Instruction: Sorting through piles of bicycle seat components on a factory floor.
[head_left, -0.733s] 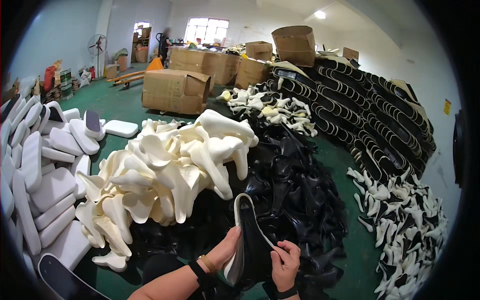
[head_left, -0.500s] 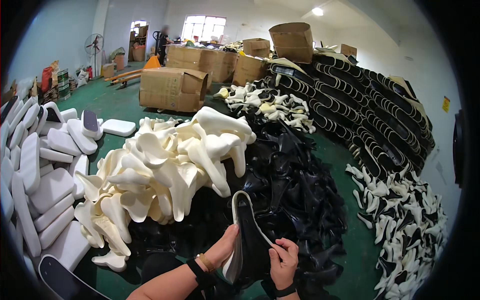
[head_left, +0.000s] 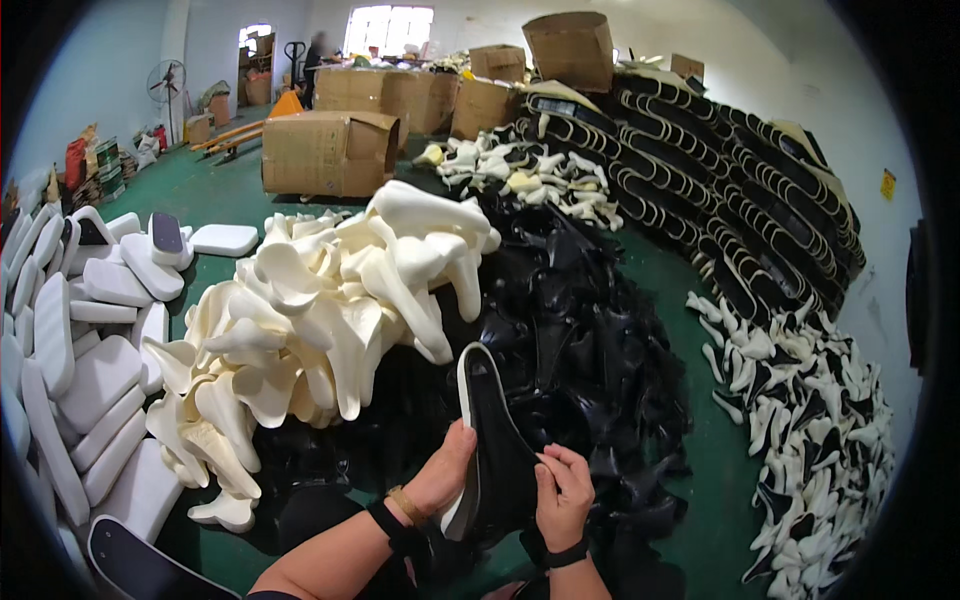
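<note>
Upright in front of me, nose up, is a bicycle saddle (head_left: 488, 430) with a black face and a white foam edge. My left hand (head_left: 445, 472) grips its left side, the thumb lying along the foam edge. At the right edge my right hand (head_left: 565, 495) pinches the black material between thumb and fingers. Just beyond the hands lies a heap of glossy black saddle-shaped pieces (head_left: 570, 330). To the left of it is a heap of cream foam saddle pads (head_left: 325, 310).
White foam blocks (head_left: 100, 380) are piled at the left. Small white and black saddles (head_left: 810, 440) cover the floor on the right, below stacked black pieces with pale edges (head_left: 720, 190). Behind stand cardboard boxes (head_left: 325, 155), an orange pallet truck (head_left: 288, 104) and a distant person (head_left: 316, 65).
My view has tilted down slightly, so the surroundings sit higher in the picture. Both hands keep hold of the saddle, whose nose appears a little higher.
</note>
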